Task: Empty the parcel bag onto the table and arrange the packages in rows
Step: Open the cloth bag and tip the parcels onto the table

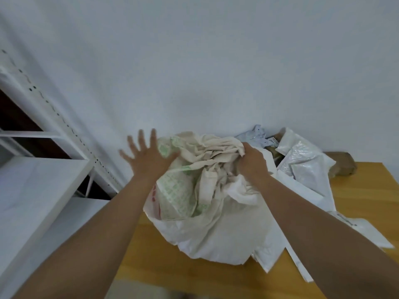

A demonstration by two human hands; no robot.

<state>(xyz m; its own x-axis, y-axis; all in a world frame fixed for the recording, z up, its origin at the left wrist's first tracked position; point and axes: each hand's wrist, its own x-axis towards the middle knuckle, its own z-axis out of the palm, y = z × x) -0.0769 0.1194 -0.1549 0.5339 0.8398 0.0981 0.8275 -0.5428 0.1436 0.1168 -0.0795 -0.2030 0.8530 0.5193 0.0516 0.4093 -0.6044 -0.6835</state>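
Right now the parcel bag (207, 190) sits in a slumped heap on the wooden desk (172, 266), near its left end and close to the white wall (194, 61). It's a big woven sack, off-white/cream, heavily creased, w/ its top fabric bunched and folded over on itself. Left side of the sack carries a pale green grid-like print and, lower down, some red characters at the edge; both too crumpled and blurred to read.

Packages lie to the right of the sack, touching or partly under it: a shiny white poly mailer (302, 160) leaning up behind the right hand, a grey-white crumpled pkg (257, 134) at the back against the wall, a brown paper-wrapped parcel (343, 165) further right on the desk, and flat white mailers (367, 234) spread along the near-right side. One small label shows a dark strip near the back pkgs, and a line of small print runs along the flat mailer by the right forearm; neither can be read.

Left hand (149, 156): fingers spread wide and straight, palm side against the upper-left of the sack, thumb touching the green-printed fabric; grips nothing. Right hand (252, 162): fingers curled tight into the bunched fabric at the sack's top, holding a fistful of it; fingertips hidden in the folds.

White metal shelving (43, 180) stands to the left of the desk, just beside its edge.
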